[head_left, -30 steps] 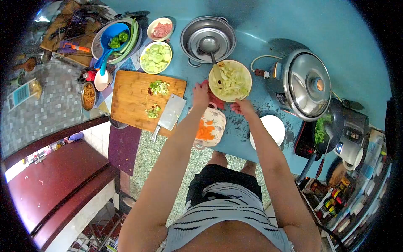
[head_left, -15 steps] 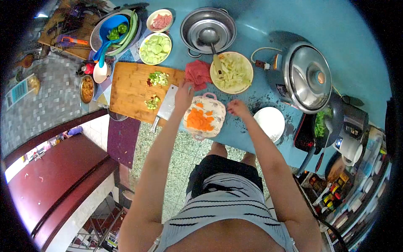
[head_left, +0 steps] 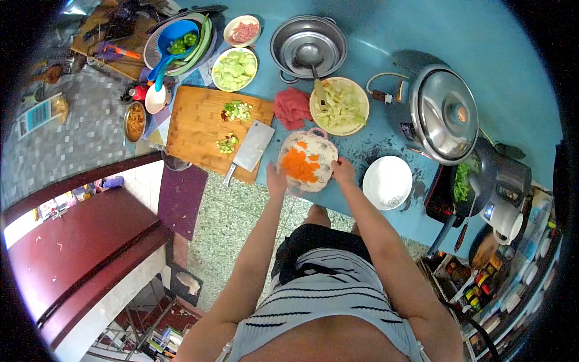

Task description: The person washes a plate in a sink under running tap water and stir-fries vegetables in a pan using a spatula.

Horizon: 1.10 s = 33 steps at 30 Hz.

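A patterned dish [head_left: 325, 148] with a pink handle holds sliced carrots [head_left: 299, 166] near the counter's front edge. My left hand [head_left: 276, 180] is at the dish's left side, and my right hand [head_left: 343, 171] has its fingers closed on the right rim. The left fingers are too small to make out clearly. Behind the dish lie a red cloth [head_left: 292, 108] and a bowl of shredded cabbage [head_left: 339, 106]. A cleaver [head_left: 255, 146] rests on the wooden board [head_left: 193, 130], beside small piles of chopped vegetables [head_left: 236, 111].
A white plate [head_left: 387, 183] sits to the right, before a large lidded cooker [head_left: 446, 114]. At far right, a pan [head_left: 482, 181] holds greens. Behind are a metal pot with a ladle [head_left: 283, 51], a plate of sliced vegetable [head_left: 234, 69] and a bowl of meat [head_left: 242, 31].
Both hands have left the cabbage bowl and cloth area and come down to the sides of the carrot dish. The right hand has taken hold of its rim. The cloth is now uncovered.
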### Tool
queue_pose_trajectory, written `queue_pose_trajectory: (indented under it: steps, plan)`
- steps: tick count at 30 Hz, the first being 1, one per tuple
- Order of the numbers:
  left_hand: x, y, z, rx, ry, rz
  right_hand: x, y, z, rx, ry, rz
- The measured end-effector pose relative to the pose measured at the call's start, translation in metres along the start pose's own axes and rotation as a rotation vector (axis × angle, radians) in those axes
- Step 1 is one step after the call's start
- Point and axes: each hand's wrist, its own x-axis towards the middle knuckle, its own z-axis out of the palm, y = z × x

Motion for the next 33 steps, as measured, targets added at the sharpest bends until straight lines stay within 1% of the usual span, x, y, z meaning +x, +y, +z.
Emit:
queue_pose_trajectory:
  steps: [1,2,3,4,5,6,7,8,9,10,11,12,13,14,16,18,20,21,22,23,24,25,26,28,29,31,33]
  plan:
    - [0.006,0.002,-0.001,-0.098,-0.057,0.034,0.005,0.012,0.003,0.191,-0.041,0.038]
    - [0.01,0.004,0.0,-0.101,-0.053,0.037,0.01,0.023,0.008,0.382,-0.081,0.075]
    - [0.013,0.009,0.001,-0.011,-0.045,0.075,0.003,0.016,-0.008,0.382,-0.078,0.07]
    - [0.014,0.014,0.002,0.078,-0.037,0.115,-0.011,0.001,-0.039,0.456,-0.134,0.053]
    - [0.01,0.026,0.001,0.075,-0.034,0.122,-0.023,-0.009,-0.065,0.529,-0.187,0.036]
    - [0.003,0.044,0.001,0.139,-0.004,0.207,-0.028,-0.008,-0.079,0.532,-0.178,0.031]
    - [-0.002,0.056,0.005,0.203,0.024,0.295,-0.031,-0.006,-0.091,0.483,-0.166,-0.044]
    - [-0.008,0.069,0.01,0.199,0.02,0.312,-0.036,-0.002,-0.105,0.434,-0.151,-0.116]
    - [-0.017,0.078,0.018,0.258,0.063,0.433,-0.049,-0.009,-0.132,0.426,-0.139,-0.124]
    - [-0.025,0.087,0.026,0.311,0.102,0.559,-0.052,-0.003,-0.14,0.433,-0.112,-0.118]
    - [-0.036,0.096,0.036,0.296,0.083,0.587,-0.055,0.008,-0.15,0.414,-0.044,-0.211]
    - [-0.049,0.104,0.046,0.214,-0.012,0.593,-0.06,0.021,-0.162,0.388,0.029,-0.298]
    - [-0.064,0.113,0.056,0.131,-0.115,0.596,-0.072,0.023,-0.182,0.394,0.064,-0.327]
    - [-0.08,0.122,0.067,0.114,-0.149,0.623,-0.085,0.027,-0.204,0.362,0.089,-0.292]
    - [-0.115,0.146,0.085,0.222,-0.3,0.645,-0.103,0.05,-0.231,0.342,0.226,-0.303]
    - [-0.15,0.153,0.111,0.205,-0.348,0.696,-0.124,0.082,-0.26,0.352,0.272,-0.251]
    - [-0.181,0.163,0.13,0.128,-0.504,0.8,-0.14,0.121,-0.282,0.272,0.501,-0.282]
    - [-0.202,0.176,0.136,0.098,-0.514,0.781,-0.153,0.135,-0.301,0.252,0.56,-0.234]
    - [-0.215,0.179,0.147,0.102,-0.524,0.804,-0.157,0.157,-0.312,0.337,0.607,-0.203]
    - [-0.226,0.181,0.158,0.08,-0.584,0.853,-0.167,0.182,-0.323,0.323,0.7,-0.17]
    - [-0.237,0.184,0.168,0.06,-0.644,0.896,-0.173,0.208,-0.33,0.185,0.834,-0.125]
    - [-0.248,0.188,0.175,0.047,-0.676,0.891,-0.182,0.227,-0.339,0.015,0.942,-0.071]
    - [-0.256,0.192,0.179,0.053,-0.682,0.9,-0.184,0.255,-0.341,0.007,0.94,0.002]
    - [-0.266,0.195,0.191,0.143,-0.74,0.818,-0.195,0.289,-0.345,-0.054,0.87,0.172]
    - [-0.267,0.196,0.196,0.147,-0.735,0.825,-0.198,0.301,-0.344,-0.046,0.875,0.168]
    - [-0.273,0.194,0.204,0.214,-0.734,0.847,-0.199,0.323,-0.336,-0.006,0.622,0.316]
    - [-0.283,0.192,0.214,0.28,-0.753,0.847,-0.194,0.341,-0.322,0.022,0.601,0.287]
